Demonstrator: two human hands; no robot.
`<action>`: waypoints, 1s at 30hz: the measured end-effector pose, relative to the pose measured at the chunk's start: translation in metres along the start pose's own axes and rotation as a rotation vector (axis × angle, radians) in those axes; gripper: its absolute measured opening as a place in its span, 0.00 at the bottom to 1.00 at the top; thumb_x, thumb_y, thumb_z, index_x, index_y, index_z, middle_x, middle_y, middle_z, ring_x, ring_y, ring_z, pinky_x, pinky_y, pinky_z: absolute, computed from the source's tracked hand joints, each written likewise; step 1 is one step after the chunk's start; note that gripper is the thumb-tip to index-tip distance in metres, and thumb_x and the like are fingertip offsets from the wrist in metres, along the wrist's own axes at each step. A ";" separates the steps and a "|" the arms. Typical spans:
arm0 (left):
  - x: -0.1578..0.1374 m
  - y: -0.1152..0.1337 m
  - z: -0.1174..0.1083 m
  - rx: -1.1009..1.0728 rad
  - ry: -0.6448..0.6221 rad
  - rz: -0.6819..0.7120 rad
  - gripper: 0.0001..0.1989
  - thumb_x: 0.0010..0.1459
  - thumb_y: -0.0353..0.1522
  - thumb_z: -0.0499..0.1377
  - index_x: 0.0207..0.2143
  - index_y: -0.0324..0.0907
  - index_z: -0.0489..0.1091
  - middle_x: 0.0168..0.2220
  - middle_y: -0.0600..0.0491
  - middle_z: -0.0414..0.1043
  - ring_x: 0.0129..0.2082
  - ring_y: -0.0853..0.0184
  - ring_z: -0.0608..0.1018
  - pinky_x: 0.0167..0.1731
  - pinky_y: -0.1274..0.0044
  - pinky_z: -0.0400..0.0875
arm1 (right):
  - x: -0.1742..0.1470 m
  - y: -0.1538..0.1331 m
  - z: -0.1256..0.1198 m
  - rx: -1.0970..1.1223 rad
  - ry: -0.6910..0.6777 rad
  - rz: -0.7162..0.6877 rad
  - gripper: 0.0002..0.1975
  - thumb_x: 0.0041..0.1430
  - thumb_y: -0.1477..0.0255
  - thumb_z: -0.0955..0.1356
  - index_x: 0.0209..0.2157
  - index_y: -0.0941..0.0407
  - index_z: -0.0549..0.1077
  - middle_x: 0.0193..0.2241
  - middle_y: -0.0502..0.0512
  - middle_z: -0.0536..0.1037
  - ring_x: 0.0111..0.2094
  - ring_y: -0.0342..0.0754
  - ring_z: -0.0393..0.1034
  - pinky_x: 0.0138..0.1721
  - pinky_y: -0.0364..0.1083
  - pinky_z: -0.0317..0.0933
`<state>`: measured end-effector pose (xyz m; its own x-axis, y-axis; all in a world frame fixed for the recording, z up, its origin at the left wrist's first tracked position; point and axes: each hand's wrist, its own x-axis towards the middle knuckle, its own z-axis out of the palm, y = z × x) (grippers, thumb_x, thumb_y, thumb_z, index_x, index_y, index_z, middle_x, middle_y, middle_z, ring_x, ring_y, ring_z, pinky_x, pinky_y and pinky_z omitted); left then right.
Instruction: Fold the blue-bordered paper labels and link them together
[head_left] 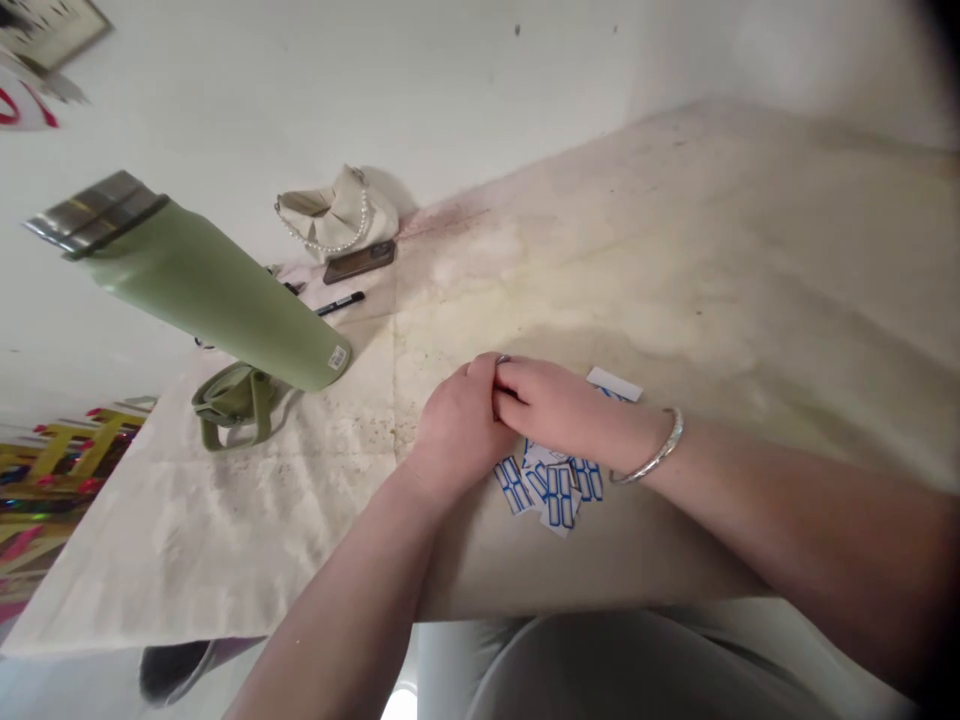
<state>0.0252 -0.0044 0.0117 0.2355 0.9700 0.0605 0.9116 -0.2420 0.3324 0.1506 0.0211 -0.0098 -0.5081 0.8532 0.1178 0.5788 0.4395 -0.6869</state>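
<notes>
My left hand (466, 425) and my right hand (553, 408) meet over the table, their fingers curled and pressed together. Whatever may be between them is hidden. A ring (503, 359) shows where the fingers meet, and a silver bangle (670, 447) circles my right wrist. Beneath and just in front of the hands lies a loose pile of small white paper cards (559, 495) with blue-outlined shapes. Another card (615, 384) sticks out behind my right hand. The hands cover part of the pile.
A tall green tumbler (225, 290) with a metallic top stands left, beside a green strap-like item (234, 400). Farther back are a black pen (341, 303), a phone (360, 262) and a cream handbag (337, 215) with a pearl strap. A cream cloth (300, 520) covers the table.
</notes>
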 end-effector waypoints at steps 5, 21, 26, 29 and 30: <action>0.002 -0.003 0.000 -0.040 -0.005 -0.019 0.16 0.52 0.28 0.52 0.45 0.43 0.64 0.39 0.49 0.73 0.40 0.60 0.75 0.37 0.71 0.68 | 0.001 0.001 0.002 0.026 0.013 -0.015 0.13 0.58 0.74 0.59 0.36 0.61 0.73 0.38 0.60 0.76 0.37 0.48 0.68 0.41 0.45 0.60; 0.006 -0.009 0.001 -0.088 0.006 -0.046 0.11 0.52 0.28 0.52 0.40 0.43 0.64 0.35 0.50 0.73 0.35 0.63 0.74 0.33 0.75 0.65 | 0.001 -0.007 -0.001 0.055 0.019 -0.006 0.14 0.61 0.73 0.58 0.36 0.61 0.73 0.38 0.60 0.75 0.37 0.47 0.68 0.41 0.45 0.59; 0.006 -0.010 0.002 -0.076 -0.007 -0.058 0.10 0.51 0.29 0.52 0.39 0.43 0.63 0.34 0.50 0.72 0.34 0.63 0.74 0.31 0.75 0.64 | 0.000 -0.007 -0.002 0.066 0.014 -0.007 0.14 0.60 0.74 0.58 0.37 0.61 0.73 0.38 0.60 0.75 0.38 0.47 0.68 0.41 0.45 0.59; 0.006 -0.011 0.002 -0.070 -0.003 -0.052 0.10 0.52 0.29 0.52 0.39 0.43 0.63 0.35 0.50 0.72 0.34 0.63 0.74 0.31 0.75 0.64 | 0.000 -0.006 -0.001 0.076 0.016 -0.018 0.14 0.60 0.74 0.58 0.38 0.61 0.73 0.39 0.60 0.75 0.38 0.46 0.68 0.42 0.45 0.59; 0.006 -0.011 0.002 -0.067 -0.001 -0.051 0.10 0.52 0.29 0.52 0.39 0.43 0.63 0.34 0.50 0.72 0.34 0.63 0.74 0.31 0.75 0.64 | 0.000 -0.005 -0.001 0.076 0.016 -0.022 0.14 0.60 0.74 0.58 0.38 0.61 0.73 0.39 0.60 0.75 0.38 0.46 0.68 0.42 0.44 0.59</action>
<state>0.0174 0.0035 0.0063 0.1896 0.9810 0.0405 0.8978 -0.1899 0.3974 0.1482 0.0189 -0.0055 -0.5092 0.8484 0.1445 0.5171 0.4358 -0.7367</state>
